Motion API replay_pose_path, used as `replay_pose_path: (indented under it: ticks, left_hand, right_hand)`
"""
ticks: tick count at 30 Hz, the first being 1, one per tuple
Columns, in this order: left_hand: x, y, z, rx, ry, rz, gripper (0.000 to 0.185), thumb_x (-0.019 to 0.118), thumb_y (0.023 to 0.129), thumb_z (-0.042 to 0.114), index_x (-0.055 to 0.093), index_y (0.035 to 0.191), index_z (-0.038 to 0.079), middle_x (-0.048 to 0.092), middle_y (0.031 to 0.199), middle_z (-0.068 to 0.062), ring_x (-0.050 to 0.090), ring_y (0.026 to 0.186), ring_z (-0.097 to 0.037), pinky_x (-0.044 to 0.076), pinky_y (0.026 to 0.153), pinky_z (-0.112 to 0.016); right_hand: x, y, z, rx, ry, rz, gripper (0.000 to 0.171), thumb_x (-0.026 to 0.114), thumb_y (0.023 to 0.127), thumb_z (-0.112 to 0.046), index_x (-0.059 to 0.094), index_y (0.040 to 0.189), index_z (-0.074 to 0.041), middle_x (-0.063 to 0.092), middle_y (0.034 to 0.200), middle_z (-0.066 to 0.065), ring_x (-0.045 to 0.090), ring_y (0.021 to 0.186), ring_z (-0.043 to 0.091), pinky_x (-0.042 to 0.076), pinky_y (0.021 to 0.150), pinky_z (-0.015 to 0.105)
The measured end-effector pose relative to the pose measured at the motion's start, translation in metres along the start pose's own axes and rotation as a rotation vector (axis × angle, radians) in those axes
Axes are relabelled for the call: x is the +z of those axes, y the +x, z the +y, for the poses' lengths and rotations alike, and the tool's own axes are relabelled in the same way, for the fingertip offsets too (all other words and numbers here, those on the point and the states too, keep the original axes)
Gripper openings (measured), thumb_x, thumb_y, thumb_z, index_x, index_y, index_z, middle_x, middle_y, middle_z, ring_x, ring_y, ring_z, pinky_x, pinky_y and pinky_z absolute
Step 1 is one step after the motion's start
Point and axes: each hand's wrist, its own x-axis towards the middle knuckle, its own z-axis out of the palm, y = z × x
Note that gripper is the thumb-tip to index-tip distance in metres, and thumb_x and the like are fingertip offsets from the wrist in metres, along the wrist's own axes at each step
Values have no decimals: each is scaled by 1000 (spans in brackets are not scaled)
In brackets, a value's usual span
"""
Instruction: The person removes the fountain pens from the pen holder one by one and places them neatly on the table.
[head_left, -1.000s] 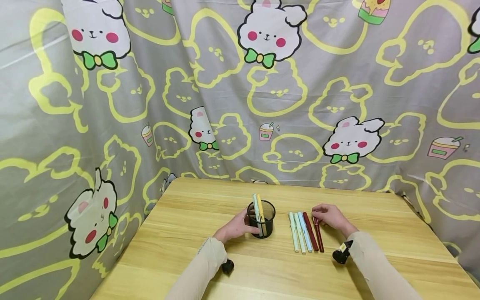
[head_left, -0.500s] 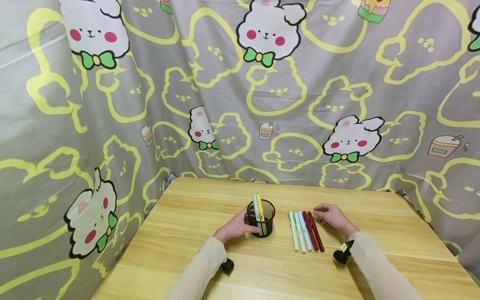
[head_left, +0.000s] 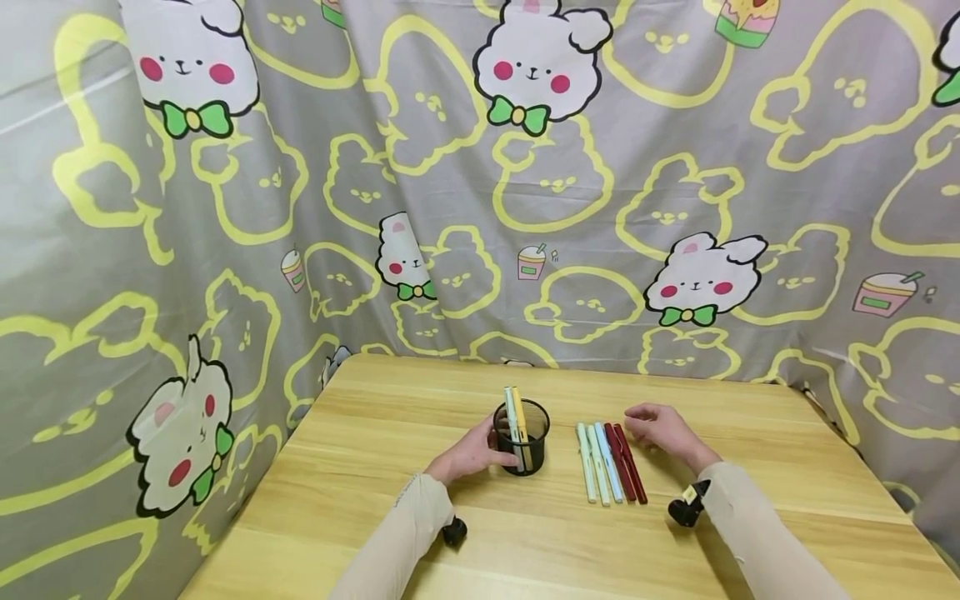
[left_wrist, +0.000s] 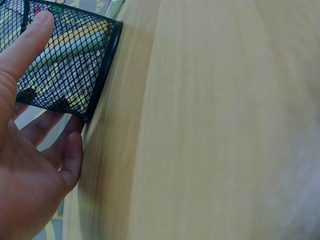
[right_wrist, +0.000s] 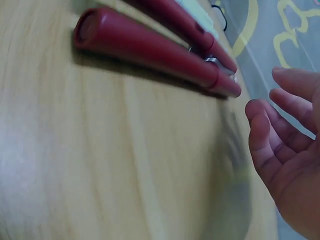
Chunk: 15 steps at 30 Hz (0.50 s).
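A black mesh pen holder (head_left: 534, 454) stands upright on the table, with a light-coloured pen (head_left: 512, 408) and a yellow pen (head_left: 521, 414) leaning inside it. My left hand (head_left: 471, 454) holds it from the left side; in the left wrist view the thumb (left_wrist: 31, 42) lies along the mesh, with fingers on the other side. To the right lies a row of pens: pale green ones (head_left: 587, 463), a light blue pen (head_left: 608, 463) and two dark red pens (head_left: 632, 463). My right hand (head_left: 667, 433) hovers just right of the red pens, fingers loosely bent, touching none of them.
The wooden table (head_left: 525, 550) has a patterned curtain (head_left: 585, 208) behind it and along its left side. Small black wrist cameras sit below each hand, one at the left wrist (head_left: 454, 532), one at the right (head_left: 686, 508).
The rightmost red pen, which my right hand was touching, now lies close beside the other red pen. The right hand has let go of it. My left hand has stayed on the pen holder.
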Motion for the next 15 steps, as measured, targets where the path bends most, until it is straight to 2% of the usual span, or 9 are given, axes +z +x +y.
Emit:
replay_pose_path:
  ticks: [7, 15]
  left_hand:
    - [0, 0, -1, 5, 14, -12, 84, 77, 80, 13, 29, 148, 20, 53, 128, -4, 54, 113, -19, 40, 97, -37]
    - [-1, -1, -2, 5, -13, -16, 85, 76, 80, 11, 27, 149, 21, 52, 130, -5, 52, 116, -21, 39, 99, -40]
  right_hand:
    - [5, 1, -20, -93, -84, 20, 47, 62, 93, -28, 56, 123, 8, 64, 105, 18, 63, 92, 29, 52, 75, 40]
    - [23, 7, -51, -124, -48, -13, 39, 62, 93, -25, 59, 121, 2, 65, 107, 15, 62, 96, 27, 51, 79, 46]
